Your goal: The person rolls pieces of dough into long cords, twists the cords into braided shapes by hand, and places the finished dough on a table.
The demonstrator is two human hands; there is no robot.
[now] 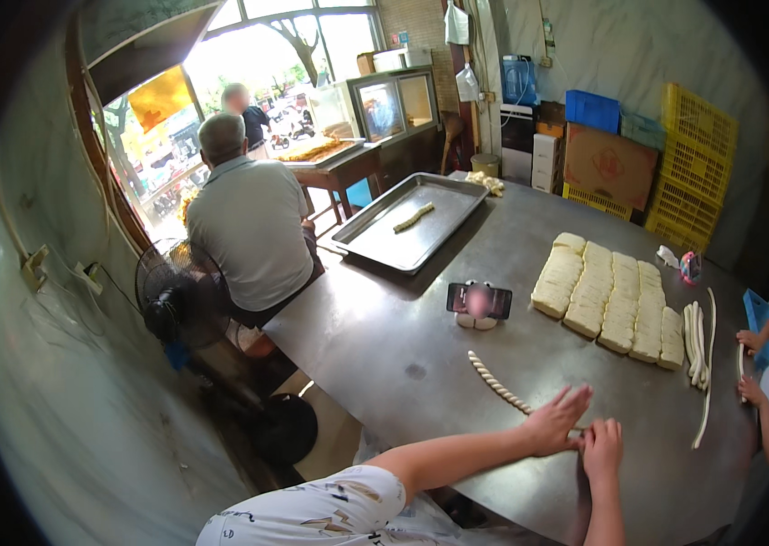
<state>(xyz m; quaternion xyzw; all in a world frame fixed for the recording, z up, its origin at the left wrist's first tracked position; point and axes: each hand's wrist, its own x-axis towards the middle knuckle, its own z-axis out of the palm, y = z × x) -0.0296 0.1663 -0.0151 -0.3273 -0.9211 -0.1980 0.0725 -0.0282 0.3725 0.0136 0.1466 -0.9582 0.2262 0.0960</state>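
Note:
On the metal table lies a twisted rope of dough (496,386), running from the middle of the tabletop down to my hands. My left hand (559,422) rests over its near end, palm down with the fingers stretched out. Close beside it, my right hand (602,444) has its fingers curled round the dough's end, which is mostly hidden under both hands. Rows of thick dough slabs (610,293) sit to the right. Beyond them are several plain dough strips (695,344) and one long thin strip (707,382).
A phone on a stand (478,302) faces the table's middle. One dough twist (414,218) lies in a large metal tray (375,257) at the far left. A co-worker's hands (749,364) hold a dough strip at the right edge. A fan (175,296) and a seated person (246,223) are left.

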